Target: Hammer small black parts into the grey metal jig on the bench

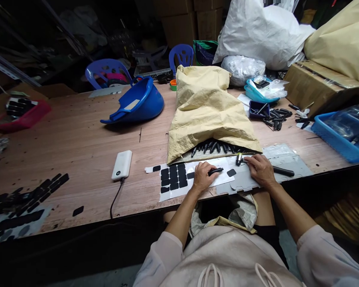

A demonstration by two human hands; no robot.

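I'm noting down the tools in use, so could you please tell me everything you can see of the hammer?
The hammer has a small head, dark at one end, yellowish at the other, a shiny, metal-looking shaft and a thick black grip. It points sideways over the grey sheet, head toward picture left. The right hand covers its middle, gripping it near the head.

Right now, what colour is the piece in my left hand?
The slim piece is black, best seen in the head view.
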